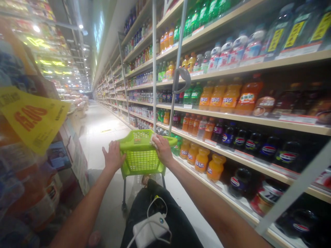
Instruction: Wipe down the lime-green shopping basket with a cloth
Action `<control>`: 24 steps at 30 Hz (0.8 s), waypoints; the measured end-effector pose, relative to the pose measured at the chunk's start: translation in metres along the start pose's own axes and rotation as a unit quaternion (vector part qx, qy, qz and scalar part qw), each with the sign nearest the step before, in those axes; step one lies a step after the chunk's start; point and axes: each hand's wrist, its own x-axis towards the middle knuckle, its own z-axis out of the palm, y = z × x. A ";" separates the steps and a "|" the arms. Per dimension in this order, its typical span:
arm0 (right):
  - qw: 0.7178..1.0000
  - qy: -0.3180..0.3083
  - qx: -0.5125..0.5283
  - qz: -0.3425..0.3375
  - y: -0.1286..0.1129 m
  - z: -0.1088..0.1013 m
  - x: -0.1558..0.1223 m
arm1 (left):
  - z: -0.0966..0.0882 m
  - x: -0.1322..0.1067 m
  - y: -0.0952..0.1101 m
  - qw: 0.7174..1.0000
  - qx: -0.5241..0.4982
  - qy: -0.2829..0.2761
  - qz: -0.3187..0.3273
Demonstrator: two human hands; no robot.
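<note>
The person's left hand (113, 157) lay open, fingers spread, against the left rim of a lime-green shopping trolley (141, 161). The right hand (162, 150) gripped its right rim over a white wad of tissue (153, 140), near shelves of bottled drinks (248, 119) on the right.

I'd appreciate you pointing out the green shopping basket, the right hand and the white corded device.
green shopping basket (141, 162), head view, on its mesh wall.
right hand (163, 150), head view, on its back.
white corded device (151, 230), head view, on its top face.
</note>
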 end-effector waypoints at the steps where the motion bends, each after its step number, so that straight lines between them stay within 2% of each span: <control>1: 1.000 -0.003 0.002 -0.001 0.001 0.003 0.002 | 0.002 0.002 -0.002 1.000 -0.001 0.002 -0.001; 5: 1.000 -0.029 0.004 -0.002 0.013 0.008 0.012 | 0.008 0.005 0.001 1.000 -0.006 0.015 -0.004; 10: 0.999 -0.029 0.010 0.034 0.023 0.011 0.023 | 0.012 0.001 0.021 0.999 -0.007 0.032 0.009; 13: 0.999 -0.037 0.014 0.035 0.005 0.019 0.029 | 0.014 -0.001 0.035 0.999 -0.008 0.032 0.028; 16: 0.997 -0.069 0.018 -0.009 -0.021 0.026 0.035 | 0.015 -0.001 0.046 0.998 -0.011 0.028 0.056; 18: 0.996 -0.085 0.013 -0.030 -0.029 0.029 0.040 | 0.015 0.000 0.050 0.996 -0.016 0.025 0.081; 20: 0.996 -0.089 0.005 -0.022 -0.025 0.029 0.045 | 0.016 0.002 0.052 0.993 -0.025 0.019 0.109; 22: 0.997 -0.080 0.001 0.017 -0.013 0.028 0.049 | 0.017 0.003 0.053 0.990 -0.040 0.015 0.131; 24: 0.996 -0.071 0.000 0.061 -0.001 0.028 0.052 | 0.020 0.004 0.053 0.990 -0.060 0.018 0.126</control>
